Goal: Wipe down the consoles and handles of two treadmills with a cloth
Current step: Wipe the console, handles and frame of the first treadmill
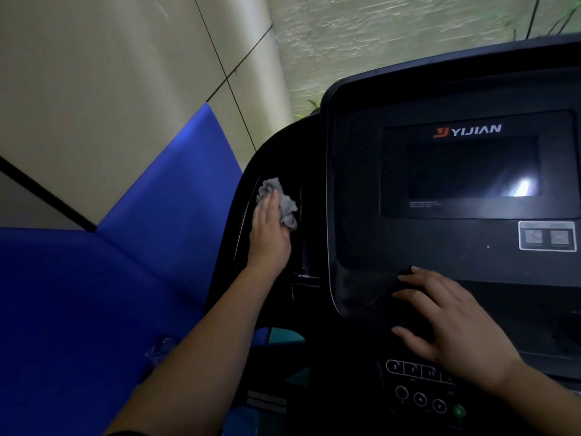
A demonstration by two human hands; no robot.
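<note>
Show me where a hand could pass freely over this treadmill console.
Bare panel lies between the screen above, the right hand below and the sticker at right; another strip runs between the curved left edge of the console and the screen. Crowded: the side panel where the left hand presses the cloth, and the buttons below the right hand.

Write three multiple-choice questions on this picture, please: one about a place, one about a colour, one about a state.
1. Where is the cloth? A on a chair; B under the left hand, on the side panel; C on the floor.
2. What colour is the cloth? A grey; B red; C yellow.
3. How is the right hand? A a fist; B holding a bottle; C open, fingers spread on the console.
Key: 1 B, the left hand presses it there; 2 A, grey against the black panel; 3 C, its fingers lie spread below the screen.
</note>
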